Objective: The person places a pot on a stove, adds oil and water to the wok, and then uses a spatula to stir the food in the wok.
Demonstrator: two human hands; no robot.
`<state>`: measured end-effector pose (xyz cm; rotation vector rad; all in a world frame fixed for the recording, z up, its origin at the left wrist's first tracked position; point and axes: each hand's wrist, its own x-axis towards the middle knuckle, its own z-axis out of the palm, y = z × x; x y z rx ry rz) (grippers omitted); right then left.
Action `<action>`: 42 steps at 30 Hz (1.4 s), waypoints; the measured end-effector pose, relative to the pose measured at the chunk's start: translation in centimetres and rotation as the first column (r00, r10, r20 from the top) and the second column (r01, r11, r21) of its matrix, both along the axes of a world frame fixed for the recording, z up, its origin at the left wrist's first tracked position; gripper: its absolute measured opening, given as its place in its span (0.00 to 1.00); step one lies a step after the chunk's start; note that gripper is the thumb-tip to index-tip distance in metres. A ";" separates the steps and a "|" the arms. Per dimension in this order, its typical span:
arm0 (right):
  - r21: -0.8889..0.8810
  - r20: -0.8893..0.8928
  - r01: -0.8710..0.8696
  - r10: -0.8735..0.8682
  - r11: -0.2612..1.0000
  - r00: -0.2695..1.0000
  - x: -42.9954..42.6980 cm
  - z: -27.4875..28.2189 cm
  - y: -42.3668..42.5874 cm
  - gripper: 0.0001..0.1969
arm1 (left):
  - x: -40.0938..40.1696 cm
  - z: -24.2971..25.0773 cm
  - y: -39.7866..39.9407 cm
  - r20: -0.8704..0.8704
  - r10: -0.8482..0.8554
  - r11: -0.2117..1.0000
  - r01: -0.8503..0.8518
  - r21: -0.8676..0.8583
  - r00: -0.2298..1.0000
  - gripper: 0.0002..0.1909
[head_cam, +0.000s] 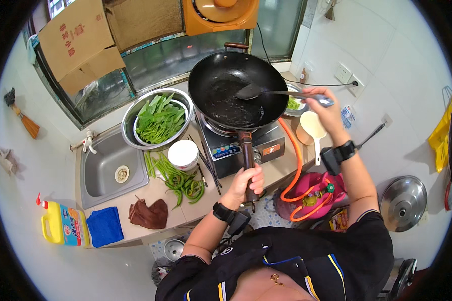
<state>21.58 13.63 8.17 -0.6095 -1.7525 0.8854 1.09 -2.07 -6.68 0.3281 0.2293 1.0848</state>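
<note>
My left hand (250,181) is wrapped around the dark wooden handle (245,150) of a black wok (226,81), which rests on a single gas stove (226,148). A wet sheen coats the wok's inside, and I see no food in it. My right hand (324,107) grips the metal spatula (286,92) by the end of its handle. Its broad head (248,91) lies against the wok's inner wall. Under the spatula's handle, a bowl of chopped greens (294,104) shows beside the wok, partly hidden.
Left of the stove stand a steel basin (128,129) of leafy greens (162,120), a white bowl (183,152), green chili peppers (184,184) and chopsticks (211,163). A sink (105,169) lies beyond. At right are a cream ladle (313,126) and an orange gas hose (298,150).
</note>
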 end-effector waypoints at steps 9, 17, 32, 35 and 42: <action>0.129 0.501 -0.164 0.079 0.978 0.862 0.3 12.6 0.6 0.08 | 2.4 -0.6 0.1 -0.053 0.137 0.990 -0.135 0.029 0.989 0.02; 0.042 0.515 -0.129 0.089 0.991 0.853 -1.6 14.2 2.0 0.06 | 3.6 -1.7 0.1 -0.110 0.158 0.987 -0.154 0.045 0.981 0.02; 0.042 0.578 -0.152 0.100 0.988 0.810 -3.7 15.3 5.9 0.13 | 4.3 -2.2 -0.1 -0.160 0.198 0.980 -0.192 0.056 0.967 0.03; 0.150 0.585 -0.155 0.038 0.976 0.810 -3.1 17.2 5.7 0.11 | 4.2 -2.2 0.0 -0.156 0.186 0.982 -0.182 0.041 0.970 0.04; 0.085 0.619 -0.194 0.101 0.977 0.779 -2.4 18.5 6.0 0.10 | 4.1 -2.8 0.1 -0.128 0.170 0.985 -0.166 0.045 0.977 0.05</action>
